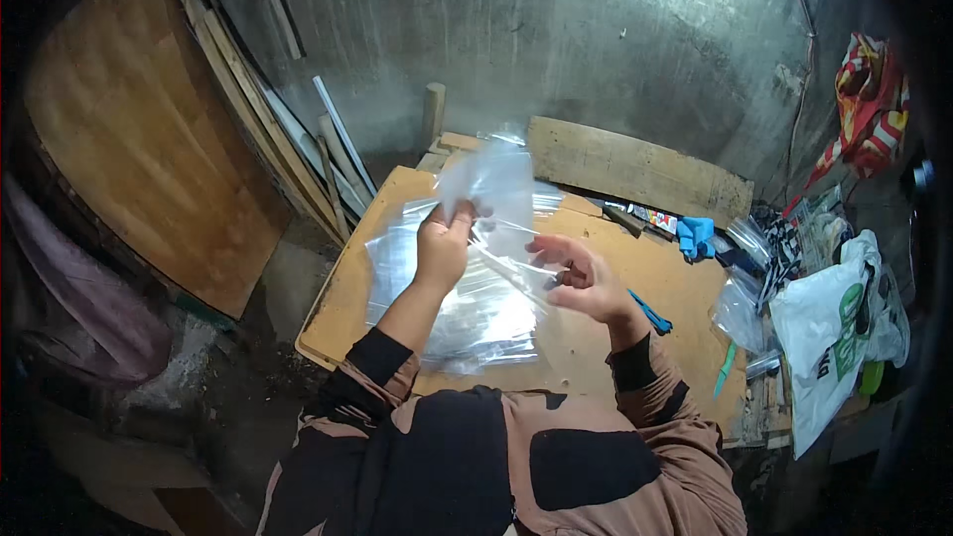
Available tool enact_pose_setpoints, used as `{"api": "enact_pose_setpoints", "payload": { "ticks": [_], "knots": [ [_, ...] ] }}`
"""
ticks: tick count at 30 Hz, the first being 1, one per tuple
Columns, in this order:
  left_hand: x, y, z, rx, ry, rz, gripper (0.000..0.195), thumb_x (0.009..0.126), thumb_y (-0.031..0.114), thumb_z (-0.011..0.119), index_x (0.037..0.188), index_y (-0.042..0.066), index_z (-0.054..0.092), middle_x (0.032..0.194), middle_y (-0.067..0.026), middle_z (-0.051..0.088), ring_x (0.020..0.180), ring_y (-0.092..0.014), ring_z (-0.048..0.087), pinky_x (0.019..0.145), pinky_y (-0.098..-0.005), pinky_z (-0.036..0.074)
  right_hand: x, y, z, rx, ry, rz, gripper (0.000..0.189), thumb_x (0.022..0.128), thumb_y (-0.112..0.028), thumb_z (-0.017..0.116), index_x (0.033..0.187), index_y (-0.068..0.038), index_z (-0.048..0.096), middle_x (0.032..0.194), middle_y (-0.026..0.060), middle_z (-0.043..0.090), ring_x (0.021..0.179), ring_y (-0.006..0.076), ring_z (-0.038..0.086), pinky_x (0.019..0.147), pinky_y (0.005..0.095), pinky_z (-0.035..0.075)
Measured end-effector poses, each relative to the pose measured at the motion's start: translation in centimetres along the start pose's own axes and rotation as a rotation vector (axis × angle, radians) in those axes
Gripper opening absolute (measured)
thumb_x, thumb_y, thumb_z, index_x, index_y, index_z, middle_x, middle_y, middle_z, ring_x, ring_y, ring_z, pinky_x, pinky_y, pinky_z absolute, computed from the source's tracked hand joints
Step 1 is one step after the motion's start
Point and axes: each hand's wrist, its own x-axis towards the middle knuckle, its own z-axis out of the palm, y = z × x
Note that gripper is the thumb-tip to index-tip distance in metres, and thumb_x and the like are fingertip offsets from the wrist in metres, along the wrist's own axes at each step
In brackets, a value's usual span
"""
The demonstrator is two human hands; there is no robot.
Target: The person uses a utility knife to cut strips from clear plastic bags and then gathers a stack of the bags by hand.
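Note:
Thin translucent plastic sheets or bags (491,171) stand up above the table, pinched between the thumb and fingers of my left hand (447,238). To their right, my right hand (584,279) is at a loose white edge of the plastic, its thumb and fingers curled; blur hides whether they grip it. Beneath both hands lies a wide, uneven pile of clear, shiny plastic (476,327) on the wooden table (588,365). The pile reflects the light strongly.
Blue scissors (650,313) lie right of my right hand, with a green knife (724,370) farther right. A blue cloth (695,237) sits near a wooden board (640,167) at the back. White plastic bags (823,342) crowd the right edge. Wood strips (253,112) lean at left.

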Motion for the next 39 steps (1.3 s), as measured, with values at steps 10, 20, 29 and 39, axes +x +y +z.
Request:
{"api": "enact_pose_setpoints", "payload": {
  "ticks": [10, 20, 29, 39],
  "knots": [
    [-0.4, 0.0, 0.9, -0.042, 0.127, 0.004, 0.022, 0.086, 0.020, 0.046, 0.087, 0.000, 0.055, 0.069, -0.0031, 0.055, 0.059, -0.007, 0.048, 0.053, -0.0239, 0.041, 1.4, 0.6, 2.3, -0.739, 0.192, -0.247, 0.054, 0.057, -0.010, 0.074, 0.105, -0.003, 0.050, 0.106, 0.0120, 0.051, 0.080, 0.0215, 0.055, 0.068, 0.0287, 0.047],
    [0.1, -1.4, 0.6, 0.113, 0.216, 0.055, 0.022, 0.086, 0.020, 0.045, 0.086, 0.000, 0.055, 0.069, -0.0043, 0.056, 0.053, -0.010, 0.049, 0.051, -0.0248, 0.040, 1.4, 2.3, 3.4, -0.811, 0.247, -0.374, 0.014, 0.064, -0.008, 0.066, 0.078, -0.007, 0.061, 0.107, 0.0148, 0.048, 0.098, 0.0289, 0.047, 0.081, 0.0378, 0.039],
    [0.0, 0.3, -0.7, -0.077, -0.087, -0.125, 0.022, 0.088, 0.021, 0.044, 0.097, 0.003, 0.051, 0.084, -0.0059, 0.060, 0.068, -0.013, 0.059, 0.060, -0.0250, 0.046, 1.5, -5.6, 2.9, -0.515, -0.003, -0.393, 0.008, 0.063, -0.002, 0.064, 0.069, -0.005, 0.059, 0.123, 0.0188, 0.037, 0.115, 0.0325, 0.035, 0.092, 0.0399, 0.030],
    [-1.1, 2.5, 0.3, -0.354, -0.354, -0.253, 0.025, 0.087, 0.018, 0.043, 0.104, 0.000, 0.048, 0.093, -0.0138, 0.058, 0.080, -0.024, 0.059, 0.068, -0.0280, 0.045, 6.7, -0.9, 1.5, -0.162, 0.573, -0.315, 0.001, 0.076, 0.000, 0.055, 0.075, -0.001, 0.056, 0.069, -0.0019, 0.055, 0.059, 0.0018, 0.045, 0.051, 0.0160, 0.035]
  ]
}}
